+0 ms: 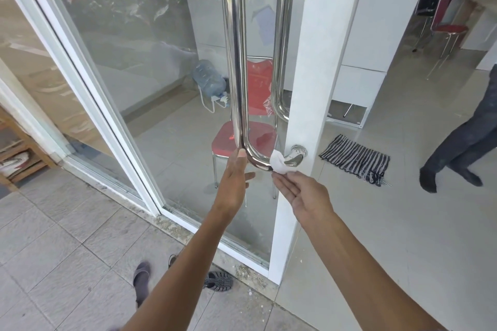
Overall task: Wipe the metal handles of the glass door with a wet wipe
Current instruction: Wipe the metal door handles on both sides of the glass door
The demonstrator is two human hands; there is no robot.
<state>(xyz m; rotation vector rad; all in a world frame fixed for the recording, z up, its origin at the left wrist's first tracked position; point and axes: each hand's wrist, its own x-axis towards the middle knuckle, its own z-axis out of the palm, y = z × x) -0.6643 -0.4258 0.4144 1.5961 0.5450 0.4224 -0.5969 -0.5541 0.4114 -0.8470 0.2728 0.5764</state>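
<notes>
Touching wet wipe [279,163] on handle [236,62], right hand [304,193] straight-fingered, left hand [236,173] relaxed, holding nothing.

Red chair [259,75], water jug [209,80] behind it, striped mat [355,160], dark sandal [218,281], possibly a wooden shoe rack [22,160] at left

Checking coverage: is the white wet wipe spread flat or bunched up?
Bunched: the white wet wipe is crumpled on the lower bend of the shiny metal door handle, not spread.

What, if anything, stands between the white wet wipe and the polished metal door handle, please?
Nothing visible. The white wet wipe lies on the lower bend of the polished metal handle, the right hand open beneath it; the left hand touches that bend.
</notes>
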